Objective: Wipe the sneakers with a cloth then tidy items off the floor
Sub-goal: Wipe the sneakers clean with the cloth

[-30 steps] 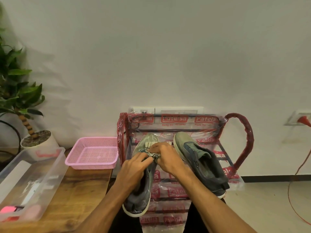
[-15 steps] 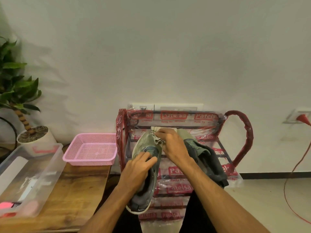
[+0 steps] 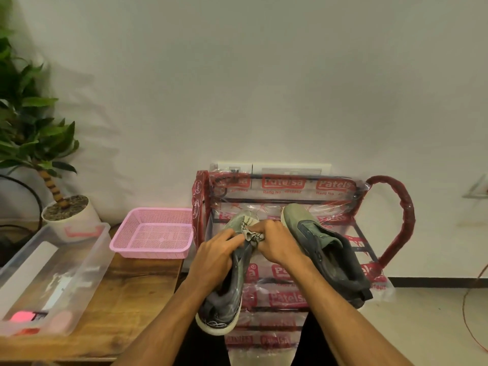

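Before a white wall (image 3: pixel 264 75), a sneaker (image 3: pixel 227 299) is gripped by the left hand (image 3: pixel 214 260), a cloth (image 3: pixel 249 229) by the curled right hand (image 3: pixel 277 244).

Rack (image 3: pixel 290 186) stands centre, back against the wall, with a wall plate (image 3: pixel 272 167) behind its top rail. Second sneaker (image 3: pixel 324 249) lies on the rack's right side. Held sneaker (image 3: pixel 229 294) sits left of it, in front of the rack, gripped by left hand (image 3: pixel 214 257). Cloth (image 3: pixel 250 231) is on its toe, pinched by right hand (image 3: pixel 277 241). Table (image 3: pixel 126 299) is left of the rack. Basket (image 3: pixel 150 249) on the table's far right corner, just beside the rack. Bin (image 3: pixel 87 260) left of the basket, plant pot (image 3: pixel 68 215) behind the bin. Cable (image 3: pixel 472 299) far right.
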`<state>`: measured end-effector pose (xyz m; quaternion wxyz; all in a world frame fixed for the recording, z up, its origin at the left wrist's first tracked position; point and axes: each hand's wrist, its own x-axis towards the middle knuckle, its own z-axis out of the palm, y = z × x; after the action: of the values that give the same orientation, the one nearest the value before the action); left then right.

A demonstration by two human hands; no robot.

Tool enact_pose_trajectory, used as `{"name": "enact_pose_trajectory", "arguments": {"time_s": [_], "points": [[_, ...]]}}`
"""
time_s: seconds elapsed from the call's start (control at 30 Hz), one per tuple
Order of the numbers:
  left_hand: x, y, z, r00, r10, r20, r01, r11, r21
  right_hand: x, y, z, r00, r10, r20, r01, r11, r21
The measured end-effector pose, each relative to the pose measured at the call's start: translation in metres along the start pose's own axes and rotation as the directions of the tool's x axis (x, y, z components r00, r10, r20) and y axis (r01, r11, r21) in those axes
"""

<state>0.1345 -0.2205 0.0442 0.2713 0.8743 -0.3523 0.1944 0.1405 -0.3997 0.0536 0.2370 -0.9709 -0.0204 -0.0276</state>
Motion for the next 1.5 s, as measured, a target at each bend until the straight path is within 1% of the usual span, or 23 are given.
{"name": "enact_pose_trajectory", "arguments": {"time_s": [0.07, 0.1, 0.2, 0.23, 0.3, 0.4, 0.47, 0.53, 0.6, 0.63, 0.7, 0.77, 0.83, 0.9, 0.97, 1.0, 1.07, 1.13, 1.23, 1.37, 1.43, 1.5], "points": [[0.000, 0.002, 0.002, 1.000, 0.006, 0.002, -0.006, 1.000, -0.008, -0.003, 0.002, -0.003, 1.000, 0.012, 0.026, -0.013, 0.999, 0.042], [-0.001, 0.003, 0.004, 1.000, 0.016, 0.005, -0.016, 1.000, -0.003, -0.004, 0.000, -0.004, 1.000, 0.023, 0.010, -0.023, 0.999, 0.033], [-0.003, 0.004, 0.006, 1.000, 0.027, -0.008, -0.027, 1.000, 0.004, 0.001, -0.010, -0.003, 0.992, 0.026, -0.125, -0.032, 0.998, -0.048], [-0.004, 0.003, 0.006, 1.000, 0.012, -0.024, -0.012, 1.000, 0.001, 0.002, -0.016, -0.001, 0.989, 0.027, -0.147, -0.033, 0.999, -0.040], [-0.002, 0.000, 0.006, 0.998, -0.030, -0.050, 0.030, 1.000, -0.004, 0.004, -0.024, 0.000, 0.990, 0.052, -0.133, -0.049, 0.998, 0.026], [-0.002, -0.002, 0.007, 0.998, -0.039, -0.040, 0.040, 0.999, 0.023, 0.003, -0.029, -0.007, 0.995, 0.083, -0.051, -0.077, 0.990, 0.114], [-0.001, 0.000, 0.007, 0.999, -0.033, -0.032, 0.034, 0.999, 0.024, 0.003, -0.026, -0.020, 0.992, 0.093, 0.084, -0.107, 0.976, 0.189], [-0.002, 0.003, 0.007, 1.000, -0.010, -0.027, 0.010, 1.000, 0.023, 0.001, -0.021, -0.039, 0.972, 0.081, 0.221, -0.134, 0.963, 0.235], [-0.005, 0.002, 0.007, 0.999, -0.002, -0.034, 0.002, 1.000, 0.013, 0.002, -0.013, -0.056, 0.954, 0.118, 0.275, -0.204, 0.927, 0.313], [-0.006, 0.001, 0.007, 0.998, -0.022, -0.052, 0.022, 1.000, 0.003, 0.002, -0.009, -0.062, 0.955, 0.148, 0.256, -0.237, 0.902, 0.362], [-0.007, -0.002, 0.006, 0.991, -0.089, -0.097, 0.086, 0.996, -0.030, 0.004, -0.003, -0.063, 0.957, 0.245, 0.154, -0.289, 0.846, 0.448], [-0.006, -0.003, 0.005, 0.983, -0.135, -0.126, 0.124, 0.988, -0.089, 0.005, -0.004, -0.058, 0.937, 0.348, 0.003, -0.315, 0.844, 0.434], [-0.003, -0.001, 0.003, 0.976, -0.160, -0.148, 0.132, 0.975, -0.180, 0.006, -0.008, -0.051, 0.921, 0.373, -0.108, -0.300, 0.860, 0.413], [0.002, 0.002, 0.003, 0.967, -0.194, -0.165, 0.139, 0.944, -0.298, 0.005, -0.014, -0.045, 0.934, 0.300, -0.196, -0.208, 0.899, 0.384], [0.005, 0.005, 0.005, 0.957, -0.241, -0.161, 0.163, 0.907, -0.388, 0.006, -0.020, -0.040, 0.953, 0.183, -0.242, -0.109, 0.950, 0.292], [0.006, 0.006, 0.006, 0.954, -0.261, -0.149, 0.180, 0.893, -0.412, 0.007, -0.022, -0.039, 0.965, 0.120, -0.235, -0.066, 0.971, 0.228], [0.006, 0.005, 0.008, 0.954, -0.276, -0.117, 0.203, 0.882, -0.424, 0.010, -0.025, -0.036, 0.984, 0.048, -0.172, -0.024, 0.990, 0.139], [0.007, 0.003, 0.008, 0.960, -0.266, -0.085, 0.212, 0.894, -0.395, 0.012, -0.025, -0.036, 0.992, 0.030, -0.125, -0.014, 0.991, 0.130], [0.012, 0.011, 0.002, 0.973, -0.232, 0.002, 0.225, 0.938, -0.265, 0.010, -0.023, -0.035, 0.994, 0.034, -0.103, -0.029, 0.999, 0.045], [0.020, 0.027, 0.002, 0.981, -0.157, 0.110, 0.167, 0.982, -0.084, 0.000, -0.011, -0.023, 0.998, 0.069, -0.008, -0.069, 0.996, -0.051], [0.022, 0.035, 0.004, 0.979, -0.145, 0.141, 0.146, 0.989, 0.002, -0.003, -0.003, -0.020, 0.996, 0.091, -0.014, -0.092, 0.995, -0.042], [0.021, 0.043, 0.004, 0.968, -0.198, 0.153, 0.185, 0.978, 0.097, -0.002, 0.003, -0.019, 0.991, 0.120, -0.053, -0.120, 0.993, -0.007]]}}
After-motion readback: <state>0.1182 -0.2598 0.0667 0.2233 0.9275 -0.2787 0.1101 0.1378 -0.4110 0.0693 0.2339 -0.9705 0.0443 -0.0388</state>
